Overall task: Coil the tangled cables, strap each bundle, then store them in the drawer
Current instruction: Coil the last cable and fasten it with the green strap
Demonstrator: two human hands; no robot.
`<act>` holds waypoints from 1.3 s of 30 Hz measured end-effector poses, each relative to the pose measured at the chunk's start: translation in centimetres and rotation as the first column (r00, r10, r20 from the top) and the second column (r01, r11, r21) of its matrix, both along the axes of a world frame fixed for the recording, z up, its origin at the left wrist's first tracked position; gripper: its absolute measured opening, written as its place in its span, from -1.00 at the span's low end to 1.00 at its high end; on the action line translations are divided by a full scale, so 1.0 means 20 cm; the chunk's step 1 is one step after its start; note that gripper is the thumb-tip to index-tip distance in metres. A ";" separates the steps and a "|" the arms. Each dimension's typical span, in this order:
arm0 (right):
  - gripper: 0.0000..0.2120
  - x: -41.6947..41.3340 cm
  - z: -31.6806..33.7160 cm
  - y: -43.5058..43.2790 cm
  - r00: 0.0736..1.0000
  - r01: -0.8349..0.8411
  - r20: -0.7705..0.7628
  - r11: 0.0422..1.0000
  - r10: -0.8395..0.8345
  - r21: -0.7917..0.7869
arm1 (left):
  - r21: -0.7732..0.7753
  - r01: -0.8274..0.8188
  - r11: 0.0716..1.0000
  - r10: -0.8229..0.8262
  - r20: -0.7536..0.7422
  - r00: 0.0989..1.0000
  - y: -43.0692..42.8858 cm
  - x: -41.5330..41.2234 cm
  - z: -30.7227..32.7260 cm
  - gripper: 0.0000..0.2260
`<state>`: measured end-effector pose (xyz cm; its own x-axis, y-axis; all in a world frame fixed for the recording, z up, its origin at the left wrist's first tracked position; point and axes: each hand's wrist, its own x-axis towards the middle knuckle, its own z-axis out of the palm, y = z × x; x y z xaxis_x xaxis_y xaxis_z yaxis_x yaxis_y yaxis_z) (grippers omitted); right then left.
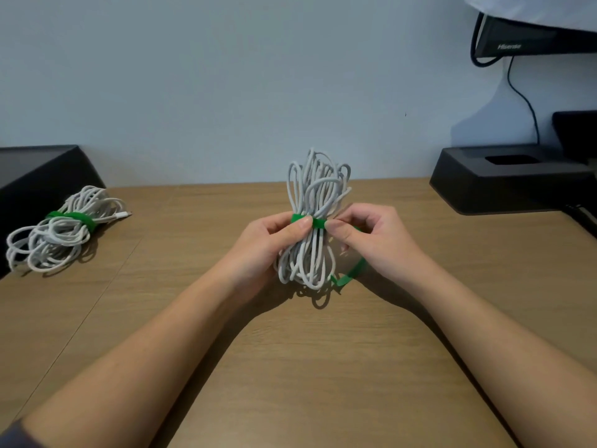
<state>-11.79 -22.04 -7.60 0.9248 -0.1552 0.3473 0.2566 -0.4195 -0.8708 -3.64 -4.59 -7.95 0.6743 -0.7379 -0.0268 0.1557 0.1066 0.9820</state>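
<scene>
Midway, a green strap [319, 223] rings the upright white cable bundle [318, 189]

Bare hands and forearms, one sleeve hem.
The left hand [267, 245] and right hand [374, 242] are bare, forearms uncovered; a dark blue-grey sleeve [12, 437] shows at the near-left corner of the desk [290, 367], on the left arm.

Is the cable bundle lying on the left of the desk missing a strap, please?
No, a green strap is wrapped round the middle of that cable bundle lying on the desk.
</scene>
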 end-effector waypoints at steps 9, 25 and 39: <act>-0.87 0.00 0.00 -0.01 0.999 -0.008 0.040 1.000 0.007 0.014 | -0.042 0.023 0.999 -0.024 -0.026 0.999 0.00 0.01 0.00 -0.70; -0.83 0.00 -0.02 0.01 0.999 -0.045 0.004 0.995 0.045 0.093 | 0.024 -0.098 0.995 0.095 0.094 0.991 -0.02 -0.02 0.01 -0.63; -0.87 0.01 -0.03 -0.03 0.999 -0.038 0.026 0.998 0.037 0.045 | -0.028 0.087 0.996 -0.088 -0.003 0.996 -0.01 -0.02 0.00 -0.65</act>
